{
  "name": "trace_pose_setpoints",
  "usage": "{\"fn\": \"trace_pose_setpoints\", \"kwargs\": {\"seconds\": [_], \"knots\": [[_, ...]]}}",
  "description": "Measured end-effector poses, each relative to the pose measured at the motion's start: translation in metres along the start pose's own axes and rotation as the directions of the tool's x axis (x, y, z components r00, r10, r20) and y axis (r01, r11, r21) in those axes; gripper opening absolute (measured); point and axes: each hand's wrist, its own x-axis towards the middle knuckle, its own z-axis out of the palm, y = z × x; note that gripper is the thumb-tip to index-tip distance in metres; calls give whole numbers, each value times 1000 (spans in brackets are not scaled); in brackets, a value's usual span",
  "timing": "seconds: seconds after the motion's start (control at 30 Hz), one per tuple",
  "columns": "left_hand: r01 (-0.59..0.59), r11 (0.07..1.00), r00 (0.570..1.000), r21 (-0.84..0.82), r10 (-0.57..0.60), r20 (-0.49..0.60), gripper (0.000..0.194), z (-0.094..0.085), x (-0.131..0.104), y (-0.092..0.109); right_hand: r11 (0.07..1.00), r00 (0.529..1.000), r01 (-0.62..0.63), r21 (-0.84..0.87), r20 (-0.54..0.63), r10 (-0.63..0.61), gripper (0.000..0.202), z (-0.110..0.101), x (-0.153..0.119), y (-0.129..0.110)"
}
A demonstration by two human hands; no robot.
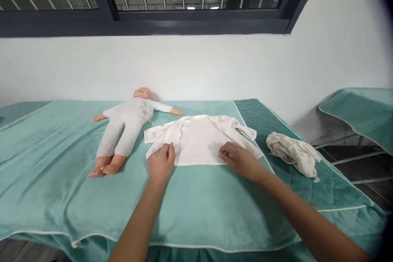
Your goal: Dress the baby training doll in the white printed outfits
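A small white shirt (pixel 199 141) lies spread open on the green bed cover, its sleeves stretched out to both sides. My left hand (pixel 161 161) is over its lower left part, fingers curled together; whatever they pinch is too small to make out. Over the lower right part is my right hand (pixel 236 157), its fingers bent towards the thumb, and any cloth between them cannot be made out. To the left a baby doll (pixel 127 120) in a white suit lies on its back, arms spread and feet towards me.
A crumpled cream cloth (pixel 293 153) lies on the darker green quilted cover (pixel 331 192) at the right. Behind the bed stands a white wall (pixel 196 65) below a dark window frame (pixel 196 22). Another green-covered surface (pixel 362 110) is at the far right.
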Motion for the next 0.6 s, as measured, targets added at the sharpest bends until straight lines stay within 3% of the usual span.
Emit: {"fn": "trace_pose_setpoints", "kwargs": {"seconds": [0.07,0.13,0.17,0.23,0.33,0.5,0.6], "knots": [[24,999,999,-33,-23,37,38,-1,2,1,997,984,-67,-25,-166,62,19,-6,7,26],[44,997,997,-66,-40,66,38,-4,3,3,965,940,-207,-159,-305,151,27,-14,15,56],[56,995,996,-81,-50,75,38,-5,3,3,926,922,-296,-233,-321,214,33,-18,19,70],[82,991,993,-102,-73,91,38,-7,4,4,843,912,-400,-361,-247,327,37,-28,25,93],[123,985,988,-122,-109,111,38,-9,6,5,785,930,-360,-504,-122,347,30,-43,29,110],[164,966,983,-199,-142,120,39,-10,8,4,701,941,-319,-638,-298,158,40,-53,24,126],[187,954,979,-234,-161,125,38,-10,9,4,651,946,-323,-687,-245,210,45,-45,18,144]]}}
